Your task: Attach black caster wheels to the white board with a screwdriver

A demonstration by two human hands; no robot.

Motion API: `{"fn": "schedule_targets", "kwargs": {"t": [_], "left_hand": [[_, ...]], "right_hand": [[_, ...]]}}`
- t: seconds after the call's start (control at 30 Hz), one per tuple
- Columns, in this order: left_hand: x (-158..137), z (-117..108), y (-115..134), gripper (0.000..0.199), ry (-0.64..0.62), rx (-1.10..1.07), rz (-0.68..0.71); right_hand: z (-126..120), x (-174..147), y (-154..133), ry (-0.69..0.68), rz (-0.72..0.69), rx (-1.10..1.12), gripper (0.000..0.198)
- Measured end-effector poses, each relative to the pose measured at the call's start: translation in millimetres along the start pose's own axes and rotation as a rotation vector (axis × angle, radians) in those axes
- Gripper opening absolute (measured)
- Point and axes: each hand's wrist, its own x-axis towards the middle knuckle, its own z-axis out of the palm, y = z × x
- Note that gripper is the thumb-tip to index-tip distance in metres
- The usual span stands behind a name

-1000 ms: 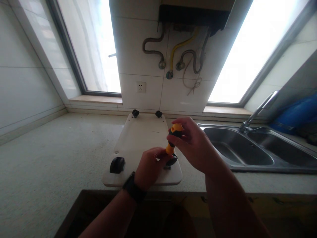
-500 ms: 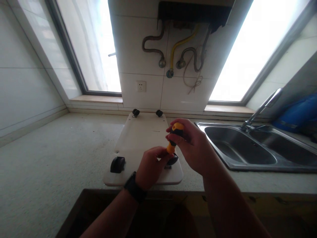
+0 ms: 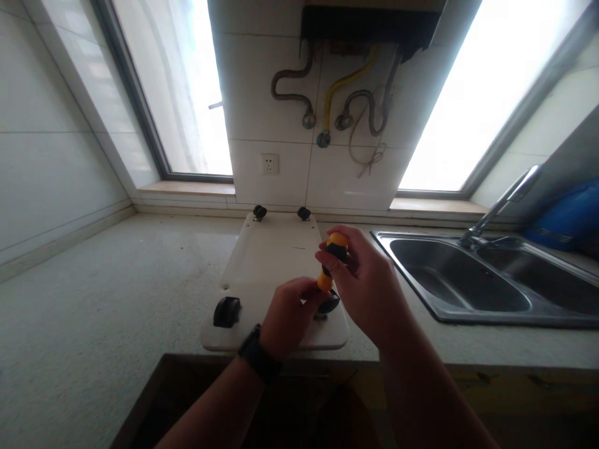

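Note:
My right hand (image 3: 367,274) is wrapped round the yellow-and-black handle of a screwdriver (image 3: 337,244), which stands slightly tilted over a white board (image 3: 276,249). The fingers of my left hand (image 3: 290,308) pinch at the screwdriver's lower end, by its orange collar; the shaft and tip are hidden. Just below them is a black caster wheel (image 3: 329,304) at the board's near right corner, partly covered by my fingers. Another caster wheel (image 3: 227,311) sits at the near left corner. Two more casters, a left one (image 3: 259,212) and a right one (image 3: 304,214), stand at the far end.
The board lies on a speckled countertop (image 3: 116,299), close to its front edge. To the right is a steel double sink (image 3: 458,274) with a faucet (image 3: 500,206). A wall socket (image 3: 270,164) and hoses (image 3: 337,84) are on the tiled wall behind.
The view has shifted slightly, so the scene sits a little further right. My right hand has turned a little on the screwdriver handle; my left hand keeps its place at the lower end.

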Motion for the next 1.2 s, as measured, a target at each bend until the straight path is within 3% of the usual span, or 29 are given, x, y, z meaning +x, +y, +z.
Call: {"fn": "schedule_targets", "kwargs": {"t": [0.27, 0.43, 0.73, 1.2], "left_hand": [[0, 1, 0, 0.009, 0.013, 0.029, 0.035], [0, 1, 1, 0.008, 0.021, 0.037, 0.027], [-7, -2, -4, 0.012, 0.017, 0.019, 0.010], [-12, -2, -5, 0.008, 0.023, 0.001, 0.027]], "right_hand": [[-16, 7, 3, -0.275, 0.095, 0.385, 0.047], [-12, 4, 7, -0.193, 0.097, 0.349, 0.025], [5, -10, 4, -0.075, 0.070, 0.152, 0.036], [8, -9, 5, -0.144, 0.097, 0.270, 0.036]]}}
